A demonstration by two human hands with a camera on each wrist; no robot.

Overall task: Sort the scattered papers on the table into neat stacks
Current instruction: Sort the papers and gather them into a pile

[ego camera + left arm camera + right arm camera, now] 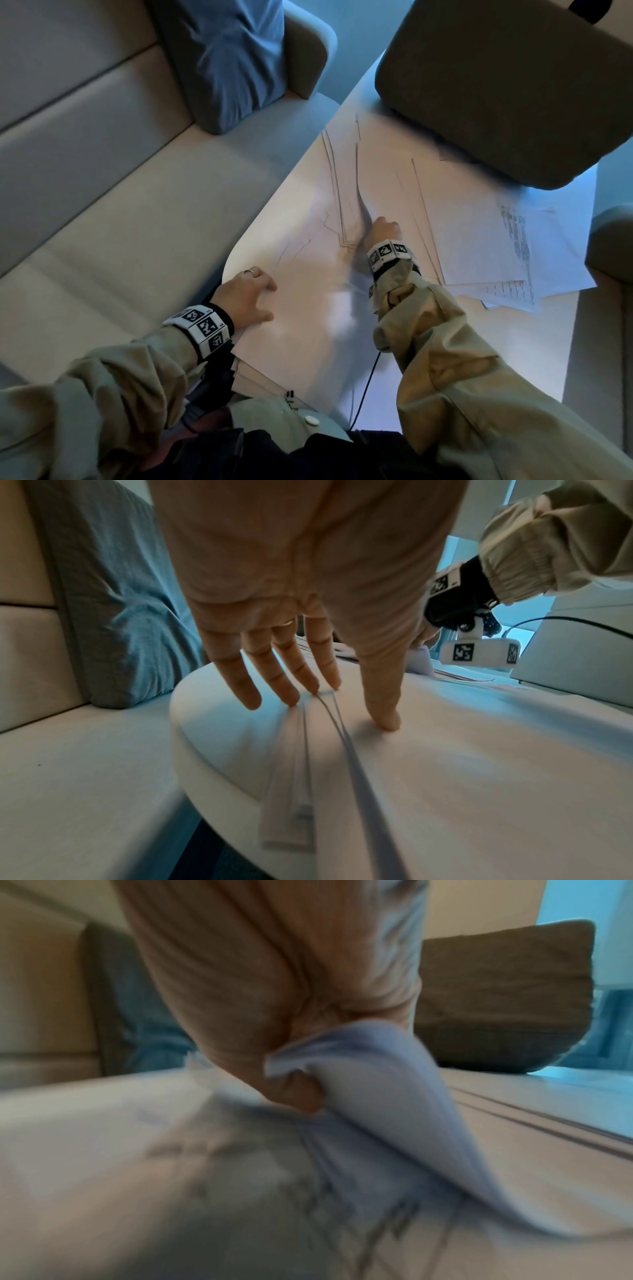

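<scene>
White papers (383,178) lie fanned and overlapping over the white table (513,342). My left hand (246,298) rests flat near the table's left corner, its straight fingers (291,680) pressing on the edge of a near stack (294,777). My right hand (382,229) is at the middle of the spread and pinches the corner of a few sheets (369,1074), which curl up off the pile. Printed sheets (507,246) lie to its right.
A brown cushion (507,82) lies on the far end of the table, over some papers. A beige bench seat (102,212) with a blue cushion (233,54) runs along the left. A black cable (366,390) hangs at the near table edge.
</scene>
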